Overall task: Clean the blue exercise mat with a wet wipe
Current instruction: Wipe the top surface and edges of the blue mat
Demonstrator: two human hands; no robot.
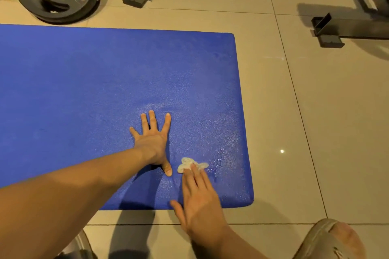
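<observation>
right hand (200, 202), fingers straight, presses the wipe (190, 165) on the mat (84, 82) at lower centre; left hand (153, 139) lies splayed flat. risk: the bunched wipe (small contact patch) may skip areas.

Left hand (152, 141) lies flat, fingers splayed; right hand (200, 200) reaches forward, fingers straight, apparently pressing down.

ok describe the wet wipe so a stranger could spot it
Find the blue exercise mat and go toward its near right corner. There, under the fingertips of the right hand, lies the wet wipe: a small crumpled white wad, the only white thing on the mat.
</observation>
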